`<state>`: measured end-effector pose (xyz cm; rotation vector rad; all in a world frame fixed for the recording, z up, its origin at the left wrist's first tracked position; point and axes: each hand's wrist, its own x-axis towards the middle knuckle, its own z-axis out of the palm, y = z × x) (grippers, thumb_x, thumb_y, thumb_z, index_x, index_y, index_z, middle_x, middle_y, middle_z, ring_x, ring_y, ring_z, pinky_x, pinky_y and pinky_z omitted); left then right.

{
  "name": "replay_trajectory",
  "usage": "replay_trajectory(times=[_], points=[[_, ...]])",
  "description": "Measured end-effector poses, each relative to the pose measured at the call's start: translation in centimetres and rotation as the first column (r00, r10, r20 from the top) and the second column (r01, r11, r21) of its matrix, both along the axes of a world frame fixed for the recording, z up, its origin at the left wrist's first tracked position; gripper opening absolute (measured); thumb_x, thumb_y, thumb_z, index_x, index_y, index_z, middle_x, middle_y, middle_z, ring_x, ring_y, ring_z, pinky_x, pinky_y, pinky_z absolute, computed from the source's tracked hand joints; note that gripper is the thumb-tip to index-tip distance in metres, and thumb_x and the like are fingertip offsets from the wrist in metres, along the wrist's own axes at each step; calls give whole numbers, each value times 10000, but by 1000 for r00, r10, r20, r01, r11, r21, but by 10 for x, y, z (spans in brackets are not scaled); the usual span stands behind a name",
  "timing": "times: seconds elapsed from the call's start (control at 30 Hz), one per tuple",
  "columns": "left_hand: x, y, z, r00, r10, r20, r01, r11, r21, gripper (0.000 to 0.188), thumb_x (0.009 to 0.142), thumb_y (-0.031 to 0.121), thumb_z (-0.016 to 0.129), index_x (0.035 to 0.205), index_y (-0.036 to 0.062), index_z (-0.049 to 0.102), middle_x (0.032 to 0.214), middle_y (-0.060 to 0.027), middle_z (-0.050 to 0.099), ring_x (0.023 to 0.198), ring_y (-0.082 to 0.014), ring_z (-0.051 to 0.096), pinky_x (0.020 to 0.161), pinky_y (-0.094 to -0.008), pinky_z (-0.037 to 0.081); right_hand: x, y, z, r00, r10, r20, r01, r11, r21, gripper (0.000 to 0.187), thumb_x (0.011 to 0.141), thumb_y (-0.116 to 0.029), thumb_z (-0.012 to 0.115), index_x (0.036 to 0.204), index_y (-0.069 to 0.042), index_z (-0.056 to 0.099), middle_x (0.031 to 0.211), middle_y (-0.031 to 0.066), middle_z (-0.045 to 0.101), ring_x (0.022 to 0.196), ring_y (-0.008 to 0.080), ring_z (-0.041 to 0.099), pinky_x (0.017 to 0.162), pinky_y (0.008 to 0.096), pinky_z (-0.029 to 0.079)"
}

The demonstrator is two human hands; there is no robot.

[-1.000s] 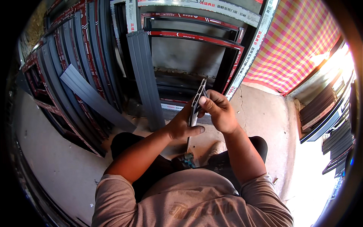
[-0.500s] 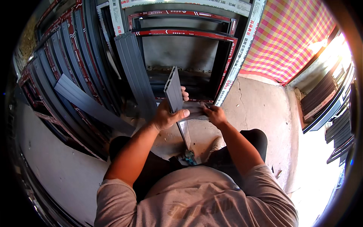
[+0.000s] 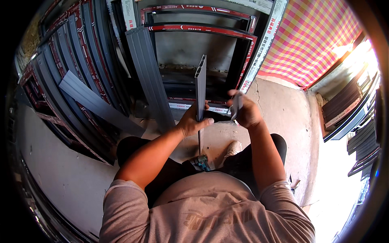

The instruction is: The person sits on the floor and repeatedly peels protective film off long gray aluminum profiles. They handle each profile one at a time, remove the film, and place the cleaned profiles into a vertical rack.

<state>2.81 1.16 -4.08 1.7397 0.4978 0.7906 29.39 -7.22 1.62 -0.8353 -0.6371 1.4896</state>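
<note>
A long grey hollow profile (image 3: 200, 89) stands nearly upright between my knees, its open chambered end on top. My left hand (image 3: 191, 122) is wrapped round it at mid-height, thumb on the right side. From the profile near that thumb, a thin dark strip of film (image 3: 236, 108) stretches to my right hand (image 3: 249, 114). The fingers of my right hand are curled on the film, a little blurred. Whether the film is still stuck to the profile lower down is hidden by my left hand.
Below the hands, a teal and black power tool (image 3: 201, 163) lies between my legs. Another grey profile (image 3: 150, 77) leans on dark frames with red tape (image 3: 202, 28) ahead. Several more frames and profiles (image 3: 97, 105) stack at left. A checked curtain (image 3: 308, 40) hangs at right.
My right hand has lifted and moved right, drawing the film with it. The profile has swung more upright and shifted right with my left hand still round it.
</note>
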Motion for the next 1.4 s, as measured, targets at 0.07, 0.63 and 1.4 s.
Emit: replay_trajectory(times=[0.07,0.63,1.4], points=[[-1,-1,19,993,19,114,-6,994,-107,710,907,387,796,1435,16,500,1262,-88,623,1221,-226,583,1102,-388,427,-31,-2,6,763,10,646,27,999,-47,538,916,-291,803,1364,-57,617,1068,126,717,945,205,689,823,352,563],[-25,3,87,925,50,376,27,980,-195,936,818,615,834,1444,-16,543,1339,-95,627,1214,-190,600,1080,-352,452,-125,7,74,367,-426,827,-61,876,478,134,955,-93,715,952,13,633,872,184,601,800,400,610,713,443,494],[-133,60,159,756,94,648,-37,994,-101,956,736,471,712,1489,-54,446,1198,-136,557,1094,-269,562,1045,-437,449,-23,46,-24,817,-348,-461,327,936,-127,287,1059,-267,599,1243,-53,652,1103,95,721,1003,264,714,859,412,606]])
